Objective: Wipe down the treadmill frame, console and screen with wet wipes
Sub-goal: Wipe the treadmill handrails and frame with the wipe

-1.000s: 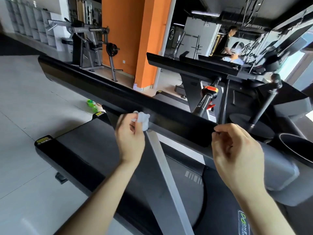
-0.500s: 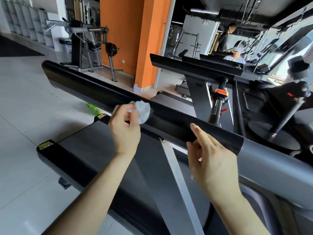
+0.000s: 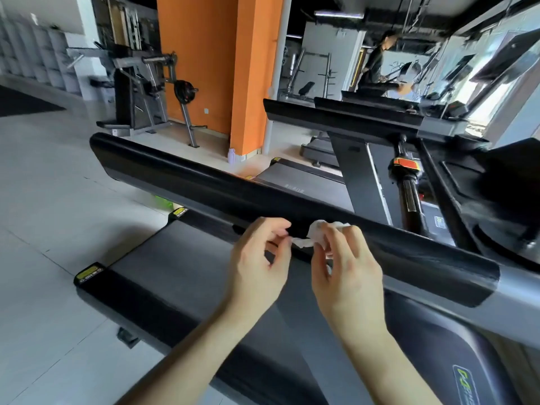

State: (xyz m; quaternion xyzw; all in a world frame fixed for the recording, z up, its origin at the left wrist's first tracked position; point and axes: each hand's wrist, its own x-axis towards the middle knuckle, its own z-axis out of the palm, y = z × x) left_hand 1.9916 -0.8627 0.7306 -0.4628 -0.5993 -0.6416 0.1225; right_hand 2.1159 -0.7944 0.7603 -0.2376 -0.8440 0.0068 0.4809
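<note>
1. A crumpled white wet wipe [image 3: 317,233] is held between both hands, right at the near edge of the treadmill's black handrail [image 3: 190,178]. Whether it touches the rail cannot be told.
2. The main wad is gripped by the right hand [image 3: 346,273], whose fingers [image 3: 359,244] are curled round it from above.
3. A loose corner of the wipe is pinched between thumb and forefinger of the left hand [image 3: 257,267]; the other fingers are loosely curled.
4. The handrail is seen running diagonally from upper left to lower right, where a grey section of the frame [image 3: 520,290] is met.
5. Below the hands the dark running belt [image 3: 175,264] is seen, with yellow labels at its rear corners.
6. Further back, a second treadmill [image 3: 336,114], an orange pillar [image 3: 254,68] and a weight machine [image 3: 140,92] are visible above the pale tiled floor [image 3: 43,185] — a blurred person [image 3: 377,65] is seen behind them.
</note>
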